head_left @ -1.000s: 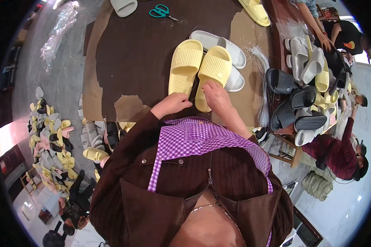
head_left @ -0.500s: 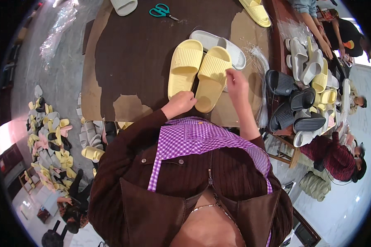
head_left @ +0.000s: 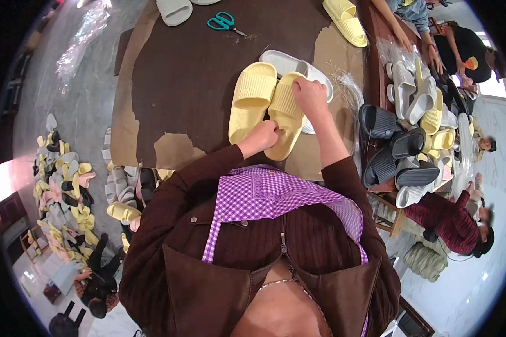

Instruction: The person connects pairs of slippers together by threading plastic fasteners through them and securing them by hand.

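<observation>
A pair of pale yellow slide slippers lies side by side on the table in front of me. My left hand [head_left: 260, 139] is closed over the heel end of the left yellow slipper [head_left: 252, 100], its fingertips at the inner edge of the right yellow slipper [head_left: 287, 121]. On that right slipper's ribbed strap, my right hand [head_left: 312, 96] rests with fingers pinched at the outer side. Whatever either pinch holds is hidden or too small to name. Partly covered behind them lie grey slippers [head_left: 316, 74].
Teal-handled scissors [head_left: 222, 22] lie farther back on the brown table [head_left: 180, 84]. A yellow slipper [head_left: 346, 22] and a grey slipper [head_left: 175, 11] sit at the far side. Clear strands [head_left: 351, 92] hang by the right edge. Slippers pile up at right, near a co-worker's hands [head_left: 402, 36].
My right hand has moved left and up onto the right slipper's strap. My left hand has shifted right to that slipper's inner edge. The co-worker's arms at the far right have moved.
</observation>
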Motion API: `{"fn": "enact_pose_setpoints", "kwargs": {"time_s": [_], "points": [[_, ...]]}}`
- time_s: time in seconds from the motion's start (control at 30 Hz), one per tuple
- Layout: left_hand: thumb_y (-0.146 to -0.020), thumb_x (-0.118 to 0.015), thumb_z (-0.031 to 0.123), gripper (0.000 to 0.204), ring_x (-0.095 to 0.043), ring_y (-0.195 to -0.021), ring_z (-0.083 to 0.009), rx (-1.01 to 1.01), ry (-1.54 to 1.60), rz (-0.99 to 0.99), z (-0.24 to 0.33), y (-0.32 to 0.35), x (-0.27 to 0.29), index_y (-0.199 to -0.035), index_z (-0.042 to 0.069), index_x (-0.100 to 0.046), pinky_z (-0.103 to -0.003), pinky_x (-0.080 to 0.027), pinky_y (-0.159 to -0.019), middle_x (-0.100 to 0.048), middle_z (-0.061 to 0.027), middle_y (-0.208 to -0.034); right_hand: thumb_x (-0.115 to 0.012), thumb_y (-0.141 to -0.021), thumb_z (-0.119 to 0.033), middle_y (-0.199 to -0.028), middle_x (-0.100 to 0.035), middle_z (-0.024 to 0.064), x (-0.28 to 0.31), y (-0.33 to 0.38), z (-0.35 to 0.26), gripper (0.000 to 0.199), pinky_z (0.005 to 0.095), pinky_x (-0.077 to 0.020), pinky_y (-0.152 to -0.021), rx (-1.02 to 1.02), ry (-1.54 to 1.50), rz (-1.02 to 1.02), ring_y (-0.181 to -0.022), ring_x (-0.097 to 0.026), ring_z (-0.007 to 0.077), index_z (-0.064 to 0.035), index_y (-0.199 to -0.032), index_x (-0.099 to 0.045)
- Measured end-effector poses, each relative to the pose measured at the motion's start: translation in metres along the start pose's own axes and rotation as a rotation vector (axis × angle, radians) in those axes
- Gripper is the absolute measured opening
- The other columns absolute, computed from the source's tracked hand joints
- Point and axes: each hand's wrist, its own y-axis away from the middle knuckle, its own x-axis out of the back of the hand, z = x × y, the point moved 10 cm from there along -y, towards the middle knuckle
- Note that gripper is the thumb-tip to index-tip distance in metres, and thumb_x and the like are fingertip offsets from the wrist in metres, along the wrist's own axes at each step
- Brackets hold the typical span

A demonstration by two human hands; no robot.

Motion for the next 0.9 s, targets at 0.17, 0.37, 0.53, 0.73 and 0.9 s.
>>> {"fn": "enact_pose_setpoints", "kwargs": {"time_s": [0.17,0.37,0.53,0.73,0.9], "points": [[-0.083,-0.052,0.024,0.029,-0.06,-0.074,-0.0376,-0.093,-0.126,0.062,0.01,0.002,0.011,-0.084,-0.003,-0.06,-0.045,-0.045,-0.069,-0.061,-0.0231,-0.078,-0.049,-0.082,-0.023,-0.078,-0.064,0.0161,-0.015,-0.009,-0.002,0.023,0.0446,-0.0399,-0.076,-0.063,0.059,-0.13,-0.08,-0.058,0.0334,-0.0074,-0.08,-0.065],[-0.084,-0.05,0.026,0.029,-0.058,-0.08,-0.0402,-0.13,-0.153,0.08,0.014,0.005,0.015,-0.088,-0.002,-0.059,-0.047,-0.044,-0.072,-0.061,-0.0238,-0.084,-0.049,-0.082,-0.023,-0.078,-0.064,0.0154,-0.028,-0.011,0.002,0.024,0.0454,-0.04,-0.077,-0.063,0.003,-0.176,-0.08,-0.059,0.0336,-0.0057,-0.08,-0.065],[-0.085,-0.049,0.025,0.028,-0.057,-0.081,-0.0407,-0.15,-0.182,0.126,0.015,0.006,0.022,-0.089,-0.001,-0.057,-0.047,-0.044,-0.071,-0.06,-0.0234,-0.085,-0.052,-0.079,-0.017,-0.081,-0.064,0.0154,-0.023,-0.012,0.001,0.018,0.0451,-0.0431,-0.074,-0.041,-0.226,-0.028,-0.075,-0.06,0.0344,-0.0033,-0.079,-0.064],[-0.086,-0.048,0.021,0.025,-0.057,-0.083,-0.0393,-0.128,-0.244,0.187,0.013,0.009,0.044,-0.095,-0.001,-0.054,-0.043,-0.045,-0.07,-0.06,-0.0223,-0.088,-0.055,-0.075,-0.006,-0.079,-0.063,0.0179,-0.012,-0.011,-0.007,0.009,0.0431,-0.047,-0.069,-0.002,-0.44,0.145,-0.073,-0.06,0.0353,0.0,-0.08,-0.06],[-0.087,-0.047,0.021,0.024,-0.059,-0.071,-0.0277,-0.132,0.059,0.222,-0.013,0.002,0.056,-0.092,-0.002,-0.054,-0.035,-0.047,-0.063,-0.06,-0.0157,-0.079,-0.055,-0.075,-0.001,-0.078,-0.062,0.0196,-0.01,-0.008,-0.005,0.012,0.042,-0.0481,-0.068,-0.023,-0.513,0.211,-0.073,-0.06,0.035,0.0021,-0.086,-0.055]]}}
